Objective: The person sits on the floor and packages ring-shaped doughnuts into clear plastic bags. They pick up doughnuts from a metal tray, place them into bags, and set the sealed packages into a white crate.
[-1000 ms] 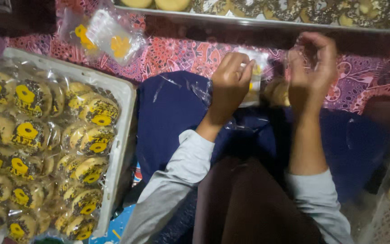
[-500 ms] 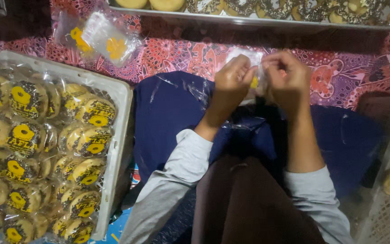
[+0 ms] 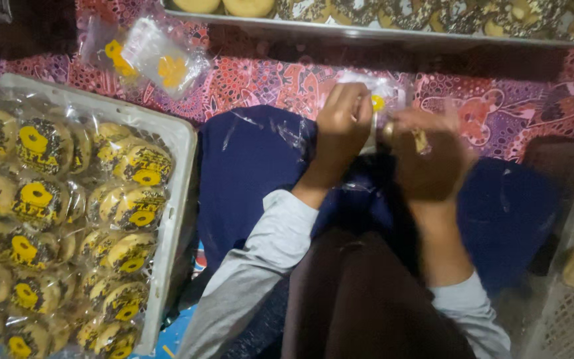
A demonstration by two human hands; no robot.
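Your left hand [image 3: 341,125] grip clamped on the clear packet [image 3: 381,100] | your right hand [image 3: 426,156] blurred, pinching its other side | packet between both hands | white tray [image 3: 179,143] of wrapped pastries well left.

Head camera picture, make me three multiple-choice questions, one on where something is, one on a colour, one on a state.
1. Where is the white tray of wrapped doughnuts?
A. on the person's left
B. on the person's right
C. on the lap

2. What colour is the cloth under the hands?
A. green
B. dark blue
C. white

3. What are the left hand and right hand doing?
A. resting flat and apart
B. close together on a small clear bag
C. lifting the tray

Answers: 1 A, the tray fills the left edge of the view. 2 B, the cloth shows dark blue around both arms. 3 B, both hands meet at the bag above the lap.
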